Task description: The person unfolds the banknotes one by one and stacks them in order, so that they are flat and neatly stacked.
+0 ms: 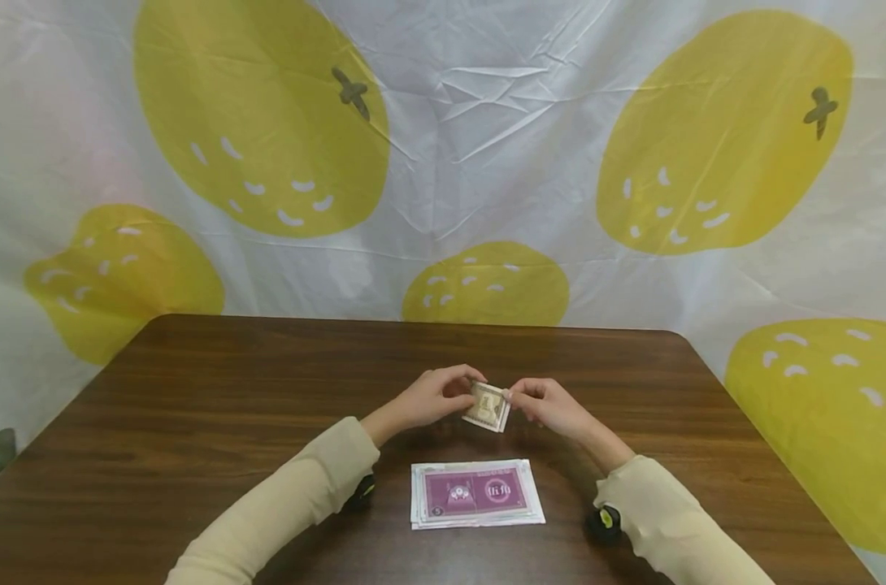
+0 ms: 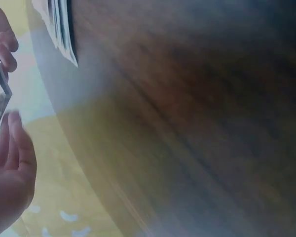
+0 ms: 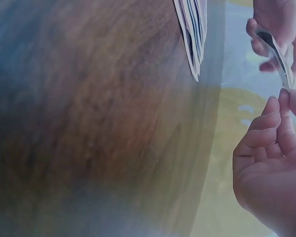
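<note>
A small, folded brownish banknote (image 1: pixel 488 406) is held up above the table between both hands. The left hand (image 1: pixel 430 396) grips its left side between thumb and fingers. At the upper right corner, the right hand (image 1: pixel 553 405) pinches it with thumb and forefinger. In the right wrist view the folded banknote (image 3: pixel 278 55) shows edge-on, bent, with its layers slightly apart. Nearer the person, below the hands, lies a stack of banknotes (image 1: pixel 477 493) with a purple one on top; neither hand touches it.
The dark wooden table (image 1: pixel 231 390) has rounded far corners. Behind it hangs a white cloth (image 1: pixel 443 162) printed with large yellow fruit. Dark wrist devices (image 1: pixel 605 522) sit under both cream sleeves. A dark rounded object (image 1: pixel 2 449) stands beyond the table's left edge.
</note>
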{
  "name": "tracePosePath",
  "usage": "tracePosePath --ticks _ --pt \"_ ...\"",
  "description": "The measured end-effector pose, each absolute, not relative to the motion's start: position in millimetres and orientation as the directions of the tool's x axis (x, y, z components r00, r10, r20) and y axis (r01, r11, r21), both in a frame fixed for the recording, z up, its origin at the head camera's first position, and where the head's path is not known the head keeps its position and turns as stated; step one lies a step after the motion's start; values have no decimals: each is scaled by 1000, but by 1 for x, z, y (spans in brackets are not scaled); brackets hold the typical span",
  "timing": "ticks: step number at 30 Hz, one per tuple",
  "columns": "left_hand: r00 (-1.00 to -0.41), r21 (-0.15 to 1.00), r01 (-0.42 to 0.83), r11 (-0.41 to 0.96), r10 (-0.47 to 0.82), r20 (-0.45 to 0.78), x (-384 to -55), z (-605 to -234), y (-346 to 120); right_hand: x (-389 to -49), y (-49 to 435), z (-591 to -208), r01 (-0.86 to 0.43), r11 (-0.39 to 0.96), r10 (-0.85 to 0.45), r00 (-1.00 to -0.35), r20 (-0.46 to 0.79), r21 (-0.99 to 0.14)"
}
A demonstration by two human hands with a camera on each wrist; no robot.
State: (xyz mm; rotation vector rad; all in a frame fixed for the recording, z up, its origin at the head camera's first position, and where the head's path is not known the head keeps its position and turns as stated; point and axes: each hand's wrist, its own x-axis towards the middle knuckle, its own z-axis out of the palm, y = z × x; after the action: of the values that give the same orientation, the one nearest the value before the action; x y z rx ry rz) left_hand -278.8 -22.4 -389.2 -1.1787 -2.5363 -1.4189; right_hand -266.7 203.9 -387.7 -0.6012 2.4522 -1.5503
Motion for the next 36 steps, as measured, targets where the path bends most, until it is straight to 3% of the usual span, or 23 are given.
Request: tracePosePath --ticks 7,17,32,36 --pt "-706 624 690 367 533 467 -276 -388 -22 -264 201 -387 -233 370 -436 -898 54 -899" --pt "-687 629 708 322 521 507 -274 -387 -22 -261 200 -385 -215 355 -447 -894 37 -910" --pt "-769 787 536 304 560 308 -273 -385 -29 -261 204 -390 -201 330 -419 -907 47 -922" --pt "-757 807 518 283 592 277 -271 -384 -33 -259 206 -388 -190 314 -415 -908 45 -930"
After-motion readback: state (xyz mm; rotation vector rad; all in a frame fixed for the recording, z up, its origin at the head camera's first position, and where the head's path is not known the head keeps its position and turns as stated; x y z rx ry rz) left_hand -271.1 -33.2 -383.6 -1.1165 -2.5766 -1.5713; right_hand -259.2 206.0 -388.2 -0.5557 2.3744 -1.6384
